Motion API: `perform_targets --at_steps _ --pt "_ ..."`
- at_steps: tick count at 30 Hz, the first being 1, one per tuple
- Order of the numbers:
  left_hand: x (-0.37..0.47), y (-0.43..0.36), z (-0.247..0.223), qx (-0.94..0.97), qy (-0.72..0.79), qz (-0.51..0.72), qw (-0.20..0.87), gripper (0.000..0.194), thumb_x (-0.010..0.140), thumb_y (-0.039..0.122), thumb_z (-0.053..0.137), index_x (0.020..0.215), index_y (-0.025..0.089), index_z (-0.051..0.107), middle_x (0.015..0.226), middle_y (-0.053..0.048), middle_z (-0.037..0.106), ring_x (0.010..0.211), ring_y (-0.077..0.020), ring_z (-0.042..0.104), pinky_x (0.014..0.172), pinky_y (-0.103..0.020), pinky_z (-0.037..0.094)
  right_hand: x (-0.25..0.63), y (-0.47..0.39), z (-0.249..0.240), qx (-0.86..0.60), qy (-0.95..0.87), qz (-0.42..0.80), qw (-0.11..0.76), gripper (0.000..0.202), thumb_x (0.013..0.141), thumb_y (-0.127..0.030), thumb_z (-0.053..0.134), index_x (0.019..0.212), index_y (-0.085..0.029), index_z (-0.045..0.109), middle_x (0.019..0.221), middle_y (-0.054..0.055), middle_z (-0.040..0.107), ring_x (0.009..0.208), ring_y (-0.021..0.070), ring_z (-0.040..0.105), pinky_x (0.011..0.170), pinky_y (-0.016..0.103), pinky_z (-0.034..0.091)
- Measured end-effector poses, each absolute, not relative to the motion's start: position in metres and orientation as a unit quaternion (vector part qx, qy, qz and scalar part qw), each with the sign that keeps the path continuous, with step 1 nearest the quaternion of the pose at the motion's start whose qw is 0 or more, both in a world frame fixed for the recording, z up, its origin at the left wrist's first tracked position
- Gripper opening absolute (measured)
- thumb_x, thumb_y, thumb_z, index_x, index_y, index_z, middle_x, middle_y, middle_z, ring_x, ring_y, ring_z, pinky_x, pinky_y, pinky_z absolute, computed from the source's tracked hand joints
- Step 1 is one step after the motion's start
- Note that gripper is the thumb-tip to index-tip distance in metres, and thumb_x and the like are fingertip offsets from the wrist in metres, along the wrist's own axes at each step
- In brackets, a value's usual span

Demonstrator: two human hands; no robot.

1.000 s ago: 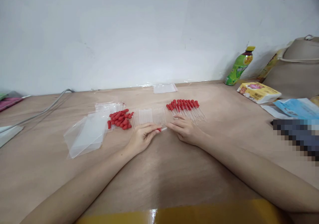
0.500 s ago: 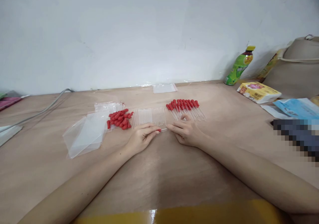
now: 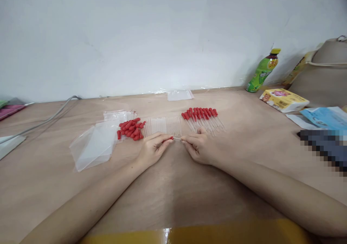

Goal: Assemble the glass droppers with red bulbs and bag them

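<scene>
Between its thumb and fingers my left hand [image 3: 153, 147] pinches a red rubber dropper bulb [image 3: 171, 138], mostly hidden by the fingertips. My right hand [image 3: 200, 145] grips a thin clear glass dropper tube [image 3: 177, 139], whose end meets the bulb's mouth; how deep it sits I cannot tell. Just beyond my hands lies a row of bare glass tubes [image 3: 162, 125]. Left of that row is a pile of loose red bulbs [image 3: 132, 129]. Beyond my right hand, droppers with red bulbs fitted [image 3: 202, 117] lie side by side at a slant.
Clear plastic bags [image 3: 94, 142] lie left of the bulbs, and a small bag [image 3: 180, 95] rests by the wall. A grey cable [image 3: 51, 118] crosses the left side. At right stand a green bottle [image 3: 261, 72], a yellow tissue pack [image 3: 284, 100] and a blue packet [image 3: 325, 117].
The fingers of my right hand have closed into a firmer pinch on the tube. Both hands have shifted slightly, and the tube and bulb now line up end to end.
</scene>
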State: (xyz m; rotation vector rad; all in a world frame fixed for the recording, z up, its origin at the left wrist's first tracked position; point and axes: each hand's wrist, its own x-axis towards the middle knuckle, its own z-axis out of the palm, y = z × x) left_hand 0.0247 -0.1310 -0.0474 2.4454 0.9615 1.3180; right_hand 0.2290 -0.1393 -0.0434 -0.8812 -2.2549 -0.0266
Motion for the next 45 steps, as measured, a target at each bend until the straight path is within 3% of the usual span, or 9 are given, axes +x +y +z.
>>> perform_targets --at_steps 5,8,13,17,20,28,33,39,45 --pt "0.025 -0.132 -0.048 0.816 0.344 0.46 0.073 0.013 0.081 0.019 0.056 0.091 0.016 0.065 0.077 -0.003 0.064 0.069 -0.0118 0.059 0.061 -0.022 0.048 0.222 -0.144 -0.039 -0.396 -0.847 0.145 0.323 0.03 0.089 -0.025 0.036 0.07 -0.018 0.059 0.05 -0.005 0.053 0.046 0.0078 0.04 0.065 0.027 0.029" --pt "0.024 -0.13 -0.049 0.81 0.351 0.457 0.107 0.013 0.082 0.019 0.055 0.089 0.016 0.065 0.073 -0.002 0.062 0.064 -0.0107 0.058 0.058 -0.021 0.047 0.223 -0.143 -0.039 -0.394 -0.843 0.193 0.311 0.031 0.09 -0.027 0.035 0.073 -0.018 0.06 0.051 -0.006 0.053 0.045 0.0077 0.04 0.061 0.025 0.03" --pt "0.022 -0.128 -0.047 0.823 0.342 0.407 0.2 0.014 0.084 0.021 0.052 0.089 0.016 0.064 0.072 -0.002 0.063 0.056 -0.0085 0.057 0.054 -0.019 0.047 0.235 -0.135 -0.038 -0.345 -0.893 0.057 0.283 0.021 0.086 -0.02 0.041 0.083 -0.019 0.062 0.066 -0.002 0.063 0.051 0.0084 0.047 0.067 0.029 0.027" --pt "0.025 -0.13 -0.044 0.849 0.338 0.367 0.175 0.013 0.082 0.023 0.055 0.088 0.017 0.065 0.078 -0.003 0.066 0.068 -0.0123 0.061 0.062 -0.023 0.049 0.242 -0.128 -0.04 -0.286 -0.912 -0.144 0.257 0.022 0.081 -0.011 0.041 0.082 -0.017 0.062 0.065 0.001 0.062 0.05 0.0093 0.044 0.067 0.031 0.024" --pt "0.026 -0.13 -0.045 0.834 0.357 0.392 0.152 0.015 0.08 0.025 0.058 0.091 0.018 0.065 0.081 -0.004 0.067 0.072 -0.0138 0.062 0.066 -0.025 0.05 0.242 -0.123 -0.044 -0.275 -0.891 -0.204 0.298 0.024 0.082 -0.009 0.038 0.086 -0.017 0.061 0.063 0.001 0.059 0.054 0.0104 0.046 0.069 0.032 0.025" --pt "0.02 -0.122 -0.055 0.852 0.332 0.403 0.037 0.026 0.079 0.027 0.06 0.105 0.022 0.062 0.088 -0.003 0.069 0.077 -0.0161 0.064 0.072 -0.03 0.051 0.242 -0.114 -0.053 -0.274 -0.883 -0.111 0.363 0.019 0.087 -0.02 0.043 0.093 -0.016 0.06 0.083 0.007 0.064 0.075 0.0153 0.055 0.068 0.03 0.041" --pt "0.02 -0.119 -0.056 0.867 0.304 0.393 -0.021 0.023 0.08 0.024 0.058 0.103 0.02 0.062 0.092 -0.004 0.069 0.083 -0.0166 0.064 0.079 -0.034 0.048 0.241 -0.111 -0.056 -0.217 -0.884 -0.086 0.405 0.021 0.085 -0.015 0.044 0.098 -0.017 0.06 0.099 0.007 0.066 0.096 0.0158 0.059 0.088 0.034 0.045" --pt "0.023 -0.124 -0.051 0.87 0.286 0.401 -0.008 0.016 0.081 0.024 0.058 0.096 0.021 0.063 0.087 -0.003 0.07 0.078 -0.0152 0.065 0.085 -0.035 0.045 0.242 -0.114 -0.054 -0.211 -0.878 -0.096 0.42 0.018 0.084 -0.017 0.047 0.095 -0.019 0.062 0.095 0.005 0.068 0.093 0.0139 0.061 0.088 0.033 0.045" --pt "0.025 -0.129 -0.048 0.876 0.271 0.396 0.047 0.014 0.079 0.021 0.059 0.093 0.019 0.063 0.081 -0.003 0.07 0.072 -0.0137 0.064 0.08 -0.033 0.046 0.241 -0.118 -0.055 -0.211 -0.881 -0.079 0.415 0.013 0.084 -0.017 0.048 0.089 -0.019 0.06 0.088 0.004 0.069 0.079 0.0117 0.063 0.082 0.03 0.045"
